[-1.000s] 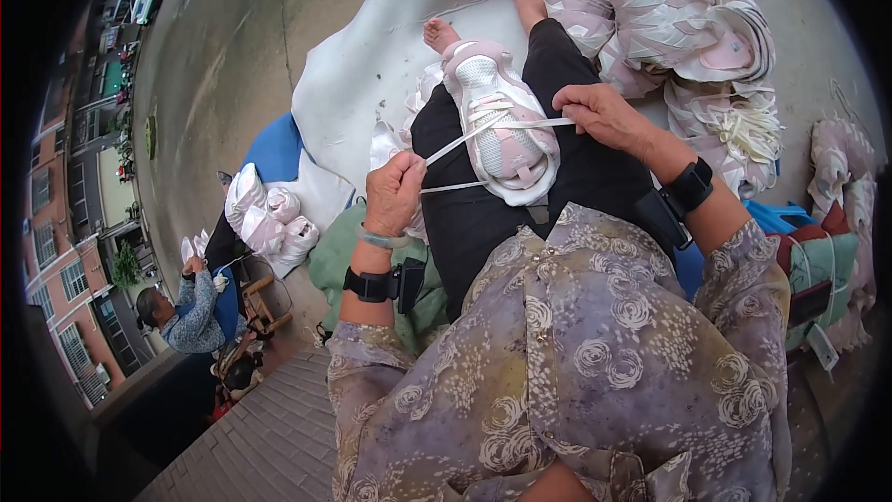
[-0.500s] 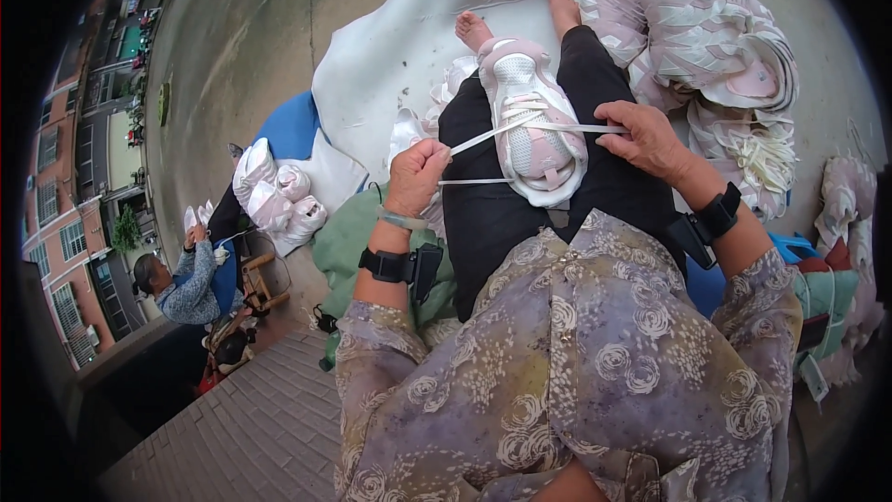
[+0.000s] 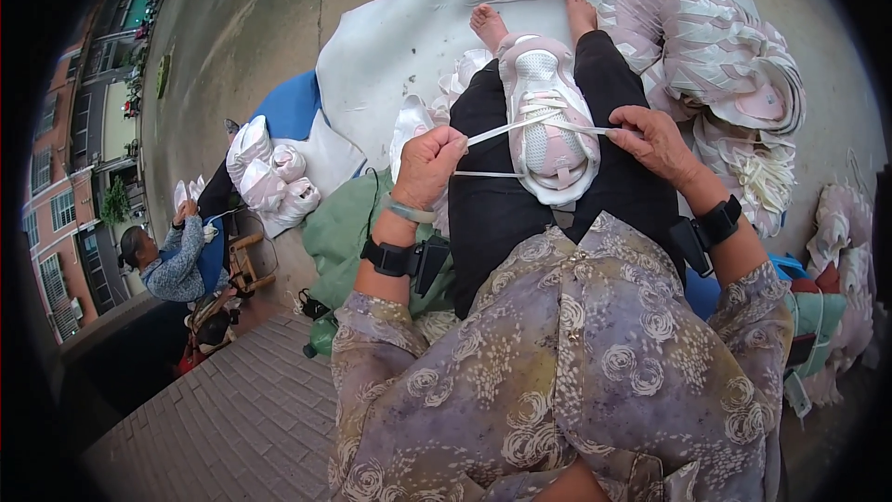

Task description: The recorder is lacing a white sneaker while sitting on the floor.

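A pink and white shoe upper lies lengthwise over my lap, its toe end pointing away from me. White shoelace runs through its eyelets and crosses over the middle. To the left of the upper, my left hand pinches one length of lace. My right hand grips the other length on the right side, thumb against fingers. Both lengths are stretched out sideways from the upper. A lower strand of lace also spans from the upper's heel end toward my left hand.
Stacked pink and white uppers stand at the far right, with a bundle of cream laces beside them. A white sheet covers the ground ahead. Left of my legs is a green bag. Another person sits at the left.
The view has shifted slightly, moving the scene a little. My right hand has drawn nearer the shoe upper, and its lace span looks shorter. Both hands keep hold of the lace.
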A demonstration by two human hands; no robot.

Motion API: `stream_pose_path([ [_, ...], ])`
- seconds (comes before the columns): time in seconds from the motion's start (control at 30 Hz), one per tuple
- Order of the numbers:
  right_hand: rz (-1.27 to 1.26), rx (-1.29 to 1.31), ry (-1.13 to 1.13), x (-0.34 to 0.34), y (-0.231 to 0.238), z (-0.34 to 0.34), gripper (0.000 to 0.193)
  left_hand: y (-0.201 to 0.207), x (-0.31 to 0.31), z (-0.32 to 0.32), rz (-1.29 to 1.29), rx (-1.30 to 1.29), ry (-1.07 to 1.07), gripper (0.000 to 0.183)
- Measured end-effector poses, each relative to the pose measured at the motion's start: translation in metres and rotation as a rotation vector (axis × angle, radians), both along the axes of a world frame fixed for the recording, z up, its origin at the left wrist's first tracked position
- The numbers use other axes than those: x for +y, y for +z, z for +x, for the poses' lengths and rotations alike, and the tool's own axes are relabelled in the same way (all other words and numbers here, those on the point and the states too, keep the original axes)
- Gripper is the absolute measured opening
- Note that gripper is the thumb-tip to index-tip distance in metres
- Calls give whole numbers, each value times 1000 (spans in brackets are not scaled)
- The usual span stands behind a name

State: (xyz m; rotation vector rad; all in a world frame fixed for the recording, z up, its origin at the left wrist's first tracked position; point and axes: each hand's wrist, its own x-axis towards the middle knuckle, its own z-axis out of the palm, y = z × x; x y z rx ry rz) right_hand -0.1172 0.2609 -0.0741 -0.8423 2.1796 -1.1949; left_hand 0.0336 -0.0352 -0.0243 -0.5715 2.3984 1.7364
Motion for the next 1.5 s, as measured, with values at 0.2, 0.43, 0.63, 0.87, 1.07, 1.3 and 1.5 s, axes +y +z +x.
stream_pose_path([
  [0.2, -237, 317, -52, -29, 7, -5, 16, 61, 59, -11, 233, -54, -347, 19],
  [0.43, 378, 764, 364, -93, 48, 16, 18, 56, 115, -20, 78, 184, -811, 15],
  [0.63, 335, 936, 334, -104, 33, 18, 20, 62, 93, -19, 46, 211, -788, 15],
  [0.87, 55, 1228, -17, -97, 45, -37, 13, 89, 22, 12, 218, -65, -221, 13],
  [1.07, 326, 1304, -67, -4, 52, -74, 24, 72, -34, 51, 248, -44, 82, 20],
  [1.3, 495, 1167, -362, 66, 28, -105, 19, 35, -72, 91, -595, 139, -122, 25],
  [1.5, 509, 936, -630, 119, 16, -128, 24, 47, -94, 110, -1186, 231, -250, 15],
])
